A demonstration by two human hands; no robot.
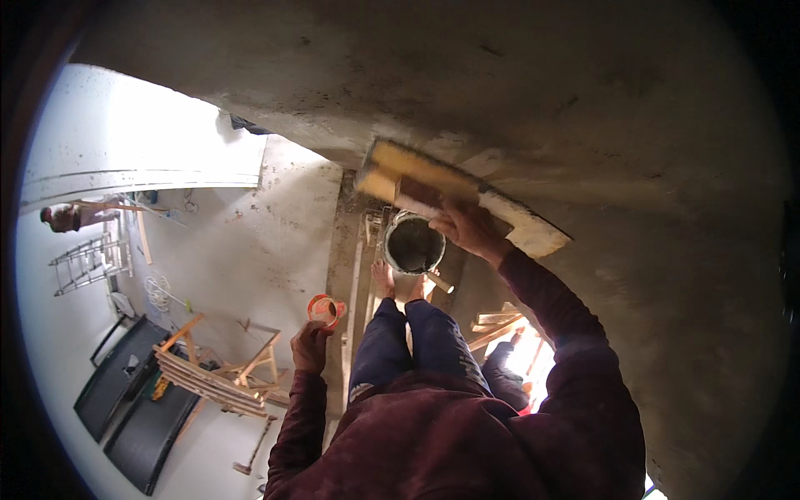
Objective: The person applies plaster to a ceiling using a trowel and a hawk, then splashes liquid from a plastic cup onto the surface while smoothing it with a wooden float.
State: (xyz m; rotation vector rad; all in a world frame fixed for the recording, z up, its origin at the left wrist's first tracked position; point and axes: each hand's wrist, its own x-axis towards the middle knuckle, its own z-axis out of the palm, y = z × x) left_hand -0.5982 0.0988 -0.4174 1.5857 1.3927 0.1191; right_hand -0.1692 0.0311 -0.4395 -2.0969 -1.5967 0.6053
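Observation:
My right hand (473, 233) is closed on the handle of a long wooden plastering float (529, 223), which lies against or close to the grey plastered wall (583, 117). In my left hand (309, 347), out to the left of my legs, is a small orange-red plastic cup (320, 305) with a pale inside, pinched at its rim. Below the float stands a round bucket (389, 259) with dark grey wet mortar in it. A pale stick-like handle (440, 282) sticks out beside its near side. The fingers of both hands are partly hidden.
My bare feet (383, 279) stand near the bucket on narrow planks (353, 292) above the floor. Down to the left are a wooden trestle (212, 383), dark panels (142, 442) and a metal ladder (83, 262). More boards (492, 329) lie at the lower right by a bright opening.

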